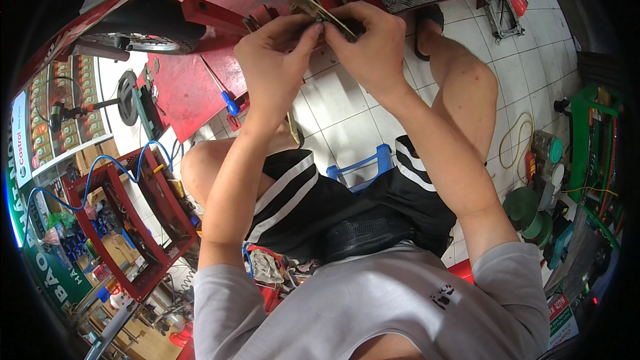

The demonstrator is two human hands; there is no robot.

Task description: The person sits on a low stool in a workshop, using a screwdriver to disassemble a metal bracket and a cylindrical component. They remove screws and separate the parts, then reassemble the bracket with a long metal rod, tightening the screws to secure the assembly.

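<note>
Basically, biggest first: white tiled floor (340, 137) under everything, with a red platform (190, 100) on it at upper left and a vehicle wheel (157, 43), dark tyre, spokes partly visible, near its far left side. Dark red open-frame cart (160, 193) stands at left, tools and small parts in and around it, blue hose (138, 172) draped across. Green metal rack (593, 103) at far right, jar with a green lid (548, 147) just beside it. Blue plastic stool (384, 158), partly hidden by black shorts, shows between the bent knees. Both hands up front, well clear of the body: left hand (277, 50) and right hand (373, 40) close together, thumbs nearly meeting, both pinching one flat metal piece (308, 1) between thumb and fingers. Piece is brassy, thin, tilted, upper end pointing up-left, raised above floor and platform. Screwdriver (231, 104) with blue handle lies at the platform edge, left of the left wrist. Small dark bit at the thumb tips, too small to identify
</note>
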